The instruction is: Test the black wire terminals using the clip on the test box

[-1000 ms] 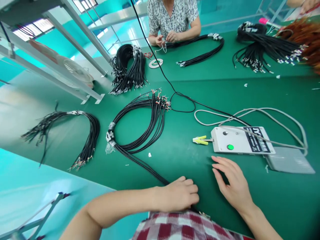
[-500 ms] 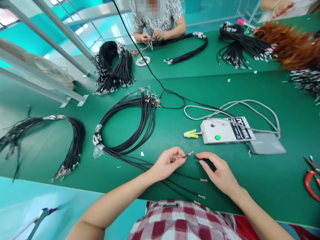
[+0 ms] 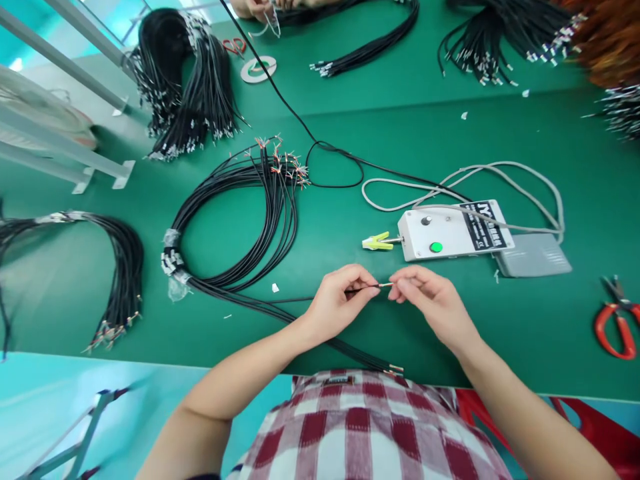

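Note:
My left hand pinches one thin black cable close to its stripped end. Thumb and fingers of my right hand are closed on the pale wires sticking out of that end. The cable runs back left to a coiled bundle of black cables, whose far ends fan out into orange and white wires. Below my left hand, several other cable ends lie near the table's front edge. Just beyond my right hand stands a white box with a green button and a yellow clip.
Grey cord loops behind the box, beside a grey pedal. Red-handled pliers lie at right. More cable bundles lie left and at the back. A co-worker's hand is at the far edge, near a white ring.
My right hand has moved in and closed on the wires at the cable's end; it was open and apart before. The view has tilted down.

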`<state>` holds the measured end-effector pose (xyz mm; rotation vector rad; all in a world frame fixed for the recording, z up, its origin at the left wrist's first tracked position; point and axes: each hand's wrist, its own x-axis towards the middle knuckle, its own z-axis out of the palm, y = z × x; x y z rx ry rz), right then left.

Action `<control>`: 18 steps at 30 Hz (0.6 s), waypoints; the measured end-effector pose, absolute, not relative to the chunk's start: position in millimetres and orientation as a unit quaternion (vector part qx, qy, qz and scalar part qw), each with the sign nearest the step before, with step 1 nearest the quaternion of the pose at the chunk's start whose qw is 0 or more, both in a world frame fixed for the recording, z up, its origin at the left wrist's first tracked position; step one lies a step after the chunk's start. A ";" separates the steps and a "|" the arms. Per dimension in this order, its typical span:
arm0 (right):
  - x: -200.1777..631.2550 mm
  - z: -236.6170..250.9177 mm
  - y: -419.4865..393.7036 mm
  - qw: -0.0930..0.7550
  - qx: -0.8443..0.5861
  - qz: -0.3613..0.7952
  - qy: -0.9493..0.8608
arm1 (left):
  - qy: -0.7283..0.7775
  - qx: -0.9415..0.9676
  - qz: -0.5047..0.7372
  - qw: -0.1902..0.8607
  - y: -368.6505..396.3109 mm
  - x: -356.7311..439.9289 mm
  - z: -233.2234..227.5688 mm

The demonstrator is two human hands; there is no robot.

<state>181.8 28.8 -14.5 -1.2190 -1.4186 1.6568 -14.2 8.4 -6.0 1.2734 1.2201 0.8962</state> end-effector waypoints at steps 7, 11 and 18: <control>168.3 -12.4 36.5 0.327 -0.428 0.732 -0.418 | 0.537 0.539 0.395 0.515 10.0 -10.1 -6.7; 162.8 -25.8 30.2 0.350 -0.404 0.771 -0.347 | 0.527 0.480 0.421 0.561 10.1 -7.9 -9.2; 158.1 -44.6 16.2 0.327 -0.353 0.838 -0.258 | 0.482 0.395 0.449 0.640 10.1 -9.7 -8.8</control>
